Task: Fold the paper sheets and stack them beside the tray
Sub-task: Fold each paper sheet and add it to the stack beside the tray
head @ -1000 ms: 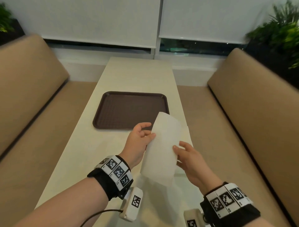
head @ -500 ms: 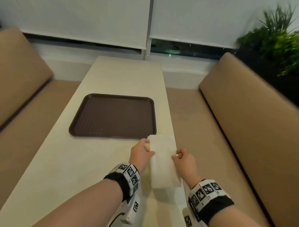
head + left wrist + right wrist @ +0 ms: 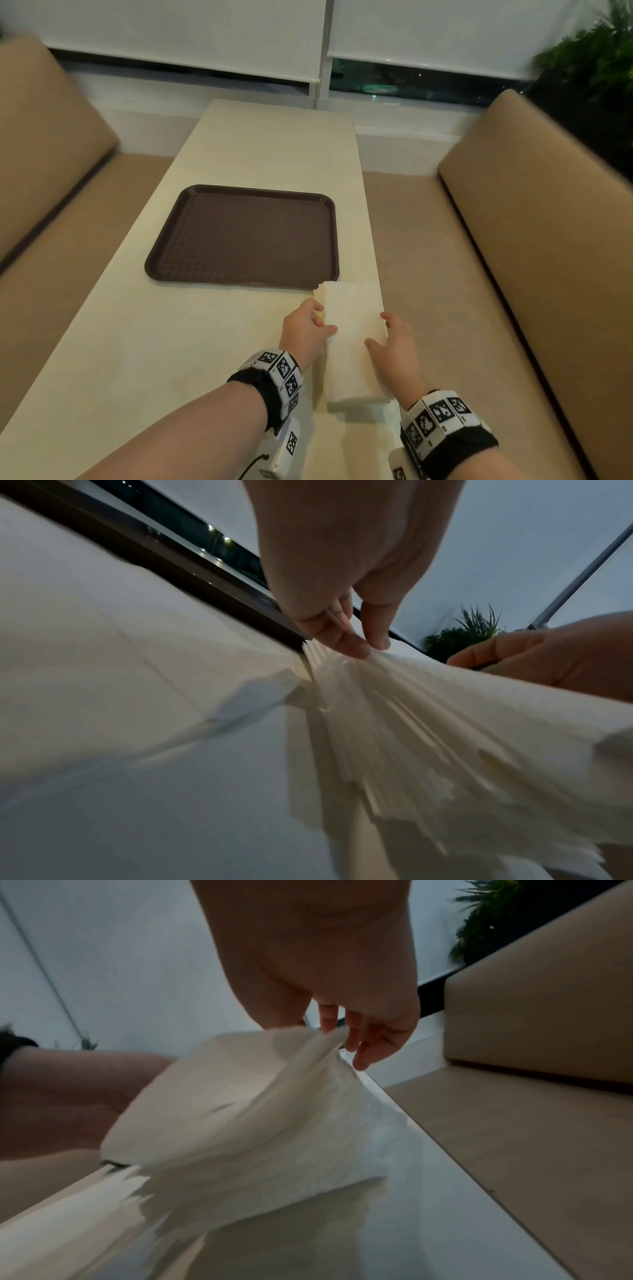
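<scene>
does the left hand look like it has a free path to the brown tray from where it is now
Probably yes. The left hand rests at the left edge of the paper stack, and the tray lies just beyond it on the table, with only bare tabletop between. It would need to let go of the paper first.

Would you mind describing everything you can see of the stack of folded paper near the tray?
The stack of folded paper is white, soft-looking and oblong, many layers deep with uneven, stepped edges in the left wrist view. It lies on the pale table by its right edge, its far end just short of the brown tray. The left hand pinches the top sheet's left edge; the right hand pinches its right edge, which is lifted.
</scene>
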Tool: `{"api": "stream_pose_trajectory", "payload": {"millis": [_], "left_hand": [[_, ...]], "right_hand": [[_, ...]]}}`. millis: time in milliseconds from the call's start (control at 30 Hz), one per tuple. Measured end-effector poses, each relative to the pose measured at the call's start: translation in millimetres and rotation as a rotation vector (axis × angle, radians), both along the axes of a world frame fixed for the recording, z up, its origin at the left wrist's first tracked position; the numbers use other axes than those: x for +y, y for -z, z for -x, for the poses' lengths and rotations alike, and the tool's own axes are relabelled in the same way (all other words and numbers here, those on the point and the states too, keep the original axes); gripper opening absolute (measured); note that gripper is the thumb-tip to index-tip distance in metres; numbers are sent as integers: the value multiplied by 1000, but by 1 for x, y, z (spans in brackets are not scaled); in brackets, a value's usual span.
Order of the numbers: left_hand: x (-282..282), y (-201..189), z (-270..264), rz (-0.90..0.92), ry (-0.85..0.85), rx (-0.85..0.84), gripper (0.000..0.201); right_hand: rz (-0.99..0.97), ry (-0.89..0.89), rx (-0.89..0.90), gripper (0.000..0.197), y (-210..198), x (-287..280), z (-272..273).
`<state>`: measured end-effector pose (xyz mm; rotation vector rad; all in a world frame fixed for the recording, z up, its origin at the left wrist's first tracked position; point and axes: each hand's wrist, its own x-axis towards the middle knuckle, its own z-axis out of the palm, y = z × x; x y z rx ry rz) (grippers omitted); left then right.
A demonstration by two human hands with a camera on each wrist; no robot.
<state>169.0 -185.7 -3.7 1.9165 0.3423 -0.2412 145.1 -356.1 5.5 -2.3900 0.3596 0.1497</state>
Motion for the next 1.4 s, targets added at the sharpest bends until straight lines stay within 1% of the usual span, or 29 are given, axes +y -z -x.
{"api": "stream_pose_trajectory", "payload": {"millis": [133,233,300,367,400,467,500,533,567,600,633,667,700,733,767,833,867,933,1033,1100,1133,1167,1200,1233,1267,1300,1367,1400], "left_hand": [[3,-4,2,9,7,20,32],[21,-16,-3,43,-23,17,33],[47,-34,-7,73,-58,-50,29],[88,-56,-8,100,-121,-144,20],[113,-65,-6,81,-154,-180,15],[165,-71,1,-17,-216,-200,11],[189,-68,7,-108,-231,-182,11],[210,-61,14,-226,-218,-143,12],[228,-51,22,-357,-170,-75,16],[241,-40,31,-477,-90,12,21],[250,-26,39,-582,10,111,30],[254,-13,48,-667,110,212,40],[255,-4,56,-737,187,291,50],[254,3,62,-788,229,334,57],[252,7,67,-827,249,343,60],[248,11,72,-864,256,313,61],[248,11,73,-867,256,299,61],[250,12,76,-870,266,274,61],[255,17,80,-866,279,251,64],[257,18,83,-867,279,241,67],[258,18,84,-869,280,240,67],[258,18,85,-872,282,238,67],[258,18,85,-876,287,238,66],[258,18,85,-883,291,236,65],[258,19,84,-893,295,234,64],[258,19,84,-903,298,233,62],[257,19,82,-914,302,236,57],[257,19,81,-916,305,237,55]], "right_hand": [[-31,9,35,59,4,-2,0],[-30,33,25,58,-6,-4,0],[25,36,-21,57,-22,-5,3],[151,28,-98,53,-45,-1,10],[194,16,-158,50,-58,4,15],[159,-54,-267,43,-83,21,28],[107,-113,-291,39,-91,31,35],[53,-185,-287,34,-98,43,42],[7,-260,-249,31,-100,55,49],[-14,-340,-165,29,-98,69,54],[10,-426,-38,29,-94,84,59],[51,-502,99,33,-85,99,62],[79,-537,223,40,-72,113,64],[64,-510,315,50,-59,126,67],[-4,-435,394,60,-46,138,72],[-209,-188,452,74,-26,156,79],[-313,-60,452,78,-21,163,81],[-485,159,403,80,-11,174,81],[-637,415,361,79,0,182,72],[-695,526,409,81,11,184,63],[-705,544,439,78,15,186,61],[-703,529,452,68,22,186,57],[-696,508,459,51,25,187,55],[-666,483,467,40,26,191,54],[-609,439,481,36,24,196,55],[-509,372,469,37,21,201,55],[-133,170,488,49,16,209,57],[16,83,476,54,13,213,58]]}}
